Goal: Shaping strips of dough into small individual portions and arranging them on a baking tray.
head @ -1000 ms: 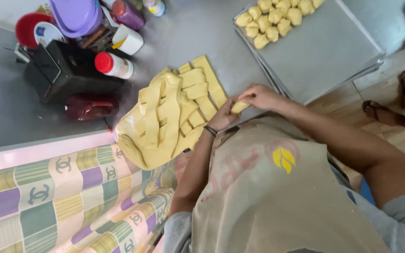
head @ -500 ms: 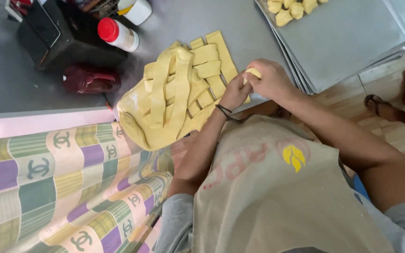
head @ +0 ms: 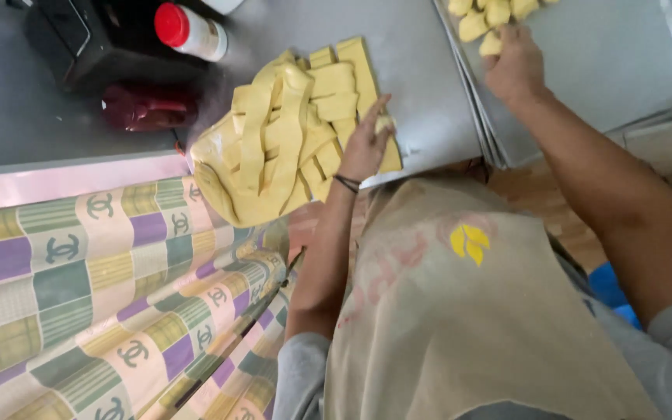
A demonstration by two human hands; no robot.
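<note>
- I see the heap of yellow dough strips [head: 289, 132] lying on the grey metal counter [head: 421, 101], piled and overlapping, its near part reaching to the counter's front edge.
- My left hand [head: 367, 144] rests on the right side of that heap, and its grip pinches a small pale dough piece [head: 383, 124] between thumb and fingers, just above the cut squares.
- A dark band [head: 346, 183] circles the left wrist.
- My right hand [head: 516, 66] reaches up to the baking tray [head: 608, 70] on the right; its grip is closed over a small dough lump [head: 491, 43] at the edge of the cluster there.
- The tray holds a group of shaped dough pieces [head: 485, 14] in its top left corner; the rest of its surface is bare metal, so there is open room across the tray.
- The tray seems to sit on a stack of others, their edges showing along its left side, near the heap but apart from it.
- Between the heap and the tray runs a strip of bare counter.
- Left of the heap, a dark red object [head: 148, 107] lies on the counter, with a black box [head: 95, 39] behind it and a white bottle with a red cap [head: 190, 31] on its side.
- Below the counter's front edge hangs a patterned cloth [head: 103, 295] in purple, green and cream squares.
- My beige apron [head: 468, 311] fills the lower right of the view.
</note>
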